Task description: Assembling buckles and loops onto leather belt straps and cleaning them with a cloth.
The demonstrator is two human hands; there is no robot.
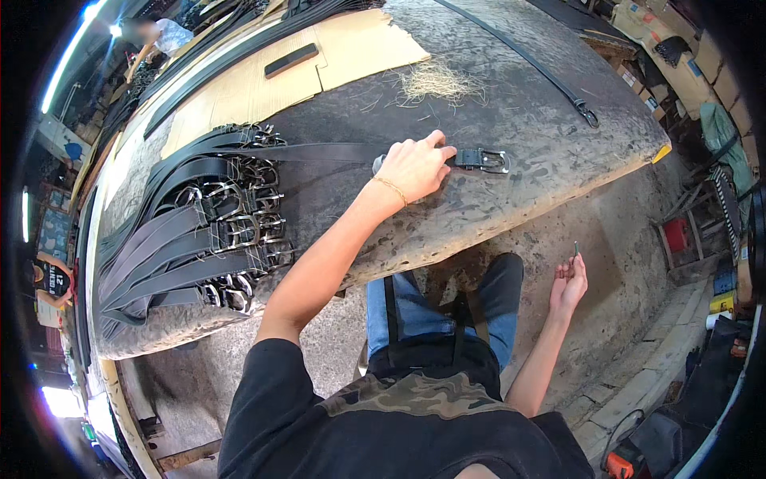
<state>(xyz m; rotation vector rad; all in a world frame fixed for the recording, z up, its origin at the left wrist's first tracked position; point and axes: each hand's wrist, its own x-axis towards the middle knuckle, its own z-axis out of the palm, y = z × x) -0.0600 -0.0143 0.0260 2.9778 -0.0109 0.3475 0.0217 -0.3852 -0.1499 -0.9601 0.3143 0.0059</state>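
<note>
A dark leather belt (335, 152) lies across the table, its metal buckle (496, 162) pointing right. Over the belt, just left of the buckle, is my left hand (415, 168), closed with its fingers curled onto the strap. A bit of something grey shows at the hand's left edge; I cannot make out what it is. Off the table's front edge, my right hand (567, 283) is raised with its fingers pinched around a small thin greenish stick-like tool (576, 249). Left of my left arm, a pile of dark belts (175, 239) lies with their buckles bunched together.
Beyond my hands are a heap of straw-coloured threads (443, 84), a dark block (290, 61) on cardboard (359, 48), and a single strap with a metal end (589, 116). A red object (676, 235) sits right. Other people are at the far left.
</note>
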